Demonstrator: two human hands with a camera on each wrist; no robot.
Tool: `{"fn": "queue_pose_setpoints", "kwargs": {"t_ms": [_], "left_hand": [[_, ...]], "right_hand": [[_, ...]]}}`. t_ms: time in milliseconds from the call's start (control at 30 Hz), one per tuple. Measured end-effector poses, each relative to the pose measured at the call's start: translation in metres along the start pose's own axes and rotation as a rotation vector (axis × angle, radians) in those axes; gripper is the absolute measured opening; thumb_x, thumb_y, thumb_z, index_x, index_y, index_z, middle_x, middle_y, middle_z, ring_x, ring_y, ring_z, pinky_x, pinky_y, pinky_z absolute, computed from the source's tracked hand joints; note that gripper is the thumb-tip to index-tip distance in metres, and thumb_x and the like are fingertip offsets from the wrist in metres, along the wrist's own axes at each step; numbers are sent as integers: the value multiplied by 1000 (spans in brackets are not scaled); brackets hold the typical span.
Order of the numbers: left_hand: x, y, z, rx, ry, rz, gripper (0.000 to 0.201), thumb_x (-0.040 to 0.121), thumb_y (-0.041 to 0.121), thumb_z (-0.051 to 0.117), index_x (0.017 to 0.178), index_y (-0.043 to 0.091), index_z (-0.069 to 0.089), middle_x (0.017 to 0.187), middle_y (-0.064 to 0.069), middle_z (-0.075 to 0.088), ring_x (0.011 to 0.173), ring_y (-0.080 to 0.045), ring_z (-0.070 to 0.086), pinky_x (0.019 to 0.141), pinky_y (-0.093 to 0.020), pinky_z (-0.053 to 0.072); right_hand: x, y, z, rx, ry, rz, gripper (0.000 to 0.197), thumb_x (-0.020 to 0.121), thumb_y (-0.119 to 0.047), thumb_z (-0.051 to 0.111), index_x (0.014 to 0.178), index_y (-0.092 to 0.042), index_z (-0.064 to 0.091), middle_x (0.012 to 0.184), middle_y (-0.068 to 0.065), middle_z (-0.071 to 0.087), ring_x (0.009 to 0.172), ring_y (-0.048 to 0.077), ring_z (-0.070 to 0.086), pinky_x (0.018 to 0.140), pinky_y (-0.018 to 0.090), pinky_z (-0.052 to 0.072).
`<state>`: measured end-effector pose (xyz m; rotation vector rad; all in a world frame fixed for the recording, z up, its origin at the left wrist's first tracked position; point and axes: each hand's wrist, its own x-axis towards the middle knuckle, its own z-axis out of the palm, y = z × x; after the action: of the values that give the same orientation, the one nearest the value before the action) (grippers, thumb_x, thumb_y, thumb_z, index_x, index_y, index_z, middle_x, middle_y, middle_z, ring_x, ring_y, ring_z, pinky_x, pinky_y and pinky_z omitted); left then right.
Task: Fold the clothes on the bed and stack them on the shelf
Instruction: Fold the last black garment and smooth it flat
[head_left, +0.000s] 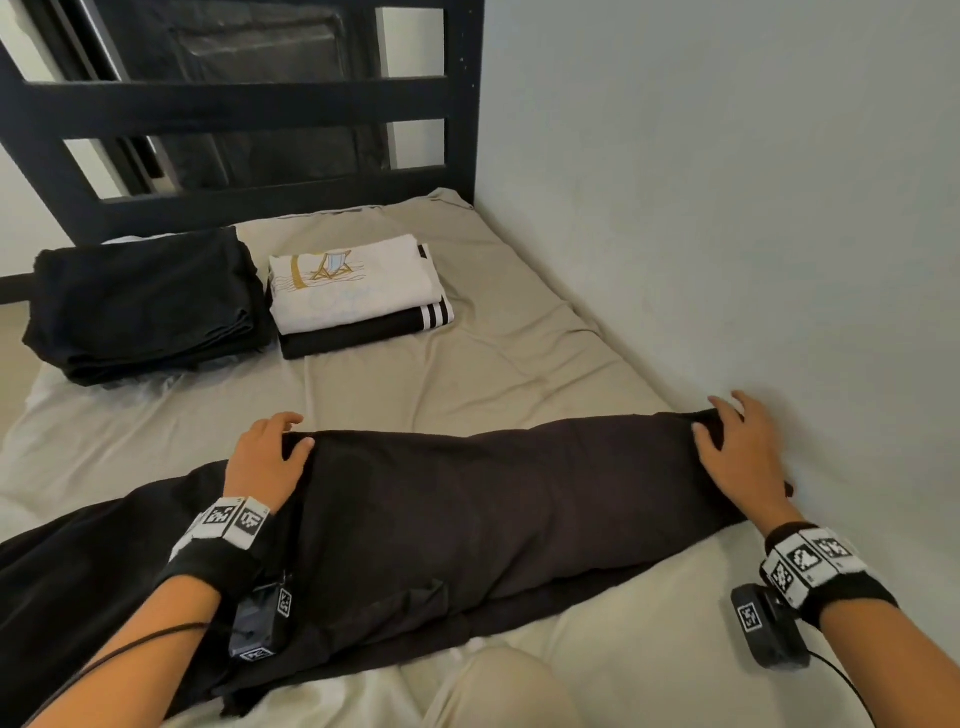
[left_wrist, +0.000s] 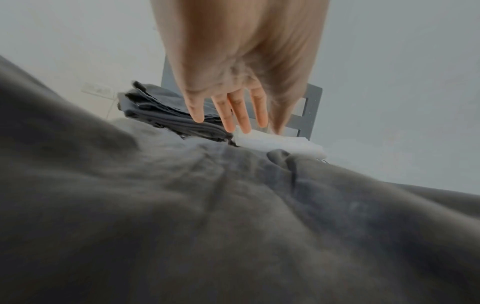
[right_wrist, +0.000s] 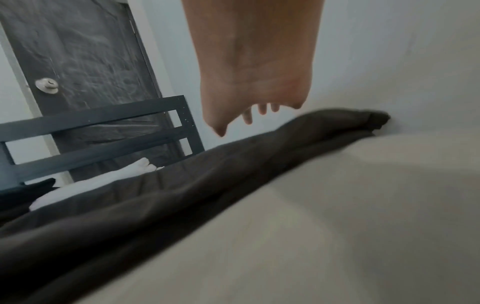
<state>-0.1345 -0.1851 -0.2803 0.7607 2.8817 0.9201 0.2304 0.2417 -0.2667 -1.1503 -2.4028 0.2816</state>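
A: Status on the folding?

B: Partway, I'd say. Two folded piles sit near the headboard (head_left: 249, 98): a black stack (head_left: 145, 306) on the left, and just beside it a white printed tee (head_left: 353, 286) on top of a black item w/ white stripes (head_left: 363, 332). Nothing's on a shelf yet as far as I can see, and no shelf is in view.

A: And what's in hand now?

B: Dark trousers (head_left: 467, 509), laid across the bed (head_left: 493, 364) w/ the legs doubled together, running from lower left to the wall (head_left: 727, 208) on the right. They aren't folded down to pile size yet.

A: Hands?

B: Left hand (head_left: 267, 457) lies flat on the far edge of the trousers about mid-length, fingers spread and relaxed, no grip. Right hand (head_left: 737, 452) is at the end by the wall, palm down, fingers splayed over the cloth, thumb on the fabric. Looks like pressing or smoothing, not pinching. The wrist views back that up, w/ straight fingers above the cloth.

A: So what's left?

B: My guess: fold these trousers down, add them to a pile, then carry all of it to the shelf.
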Motion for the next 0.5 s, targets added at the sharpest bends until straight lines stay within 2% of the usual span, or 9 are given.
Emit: {"fn": "queue_pose_setpoints", "kwargs": {"t_ms": [67, 100, 167, 233, 267, 300, 367, 433, 500], "left_hand": [[-16, -9, -15, -25, 19, 45, 37, 93, 32, 59, 126, 14, 55, 126, -14, 57, 117, -32, 51, 102, -47, 39], [-24, -14, -23, -10, 13, 72, 44, 92, 42, 58, 128, 15, 54, 130, -13, 56, 121, -31, 49, 105, -49, 36], [-43, -22, -38, 173, -68, 60, 69, 85, 68, 49, 139, 26, 44, 145, -4, 43, 136, -26, 37, 114, -56, 15], [-62, -38, -51, 450, -238, -121, 100, 72, 84, 48, 152, 34, 15, 161, 2, 11, 149, -23, 5, 109, -56, -14], [-71, -51, -58, 526, -324, -248, 113, 65, 89, 48, 153, 34, 1, 162, 3, -4, 149, -24, -9, 107, -57, -17], [-80, -65, -65, 547, -391, -369, 122, 60, 91, 47, 153, 33, -8, 161, 3, -14, 147, -25, -17, 108, -61, -16], [-93, -92, -74, 500, -477, -513, 129, 57, 92, 45, 152, 27, -13, 160, 5, -20, 146, -24, -21, 112, -66, -8], [-97, -102, -82, 449, -516, -518, 124, 65, 88, 46, 153, 21, -11, 160, 6, -18, 147, -23, -19, 114, -63, -5], [-94, -102, -92, 281, -476, -499, 111, 75, 81, 50, 155, 20, 2, 162, 2, -4, 149, -24, -5, 115, -59, -1]], "right_hand": [[-21, -13, 10, 24, -71, -35, 55, 95, -42, 52, 139, -8, 49, 149, 18, 36, 139, 36, 30, 114, 54, 20], [-32, -16, 18, 32, -162, -34, 60, 96, -46, 52, 144, -12, 42, 154, 15, 29, 144, 33, 22, 116, 54, 13], [-48, -19, 32, -18, -357, -3, 73, 94, -55, 47, 153, -21, 23, 162, 7, 11, 149, 28, 4, 117, 52, 1], [-57, -20, 41, -141, -497, 52, 82, 91, -66, 39, 155, -27, 6, 163, 3, -1, 149, 27, -5, 117, 52, -4], [-57, -21, 42, -194, -545, 81, 85, 89, -69, 35, 155, -28, 1, 163, 2, -5, 149, 27, -8, 118, 52, -4], [-54, -24, 41, -227, -594, 111, 86, 89, -72, 33, 154, -29, -3, 163, 2, -8, 149, 28, -9, 118, 51, -4], [-42, -33, 33, -256, -718, 188, 89, 88, -74, 32, 154, -30, -7, 162, 1, -13, 149, 29, -11, 118, 51, -3], [-25, -48, 15, -290, -889, 234, 92, 87, -73, 38, 154, -28, -7, 162, 3, -14, 149, 32, -8, 118, 51, 1], [-4, -66, -9, -346, -1055, 248, 99, 85, -70, 49, 155, -23, -2, 162, 7, -7, 149, 33, 4, 119, 47, 11]]}}
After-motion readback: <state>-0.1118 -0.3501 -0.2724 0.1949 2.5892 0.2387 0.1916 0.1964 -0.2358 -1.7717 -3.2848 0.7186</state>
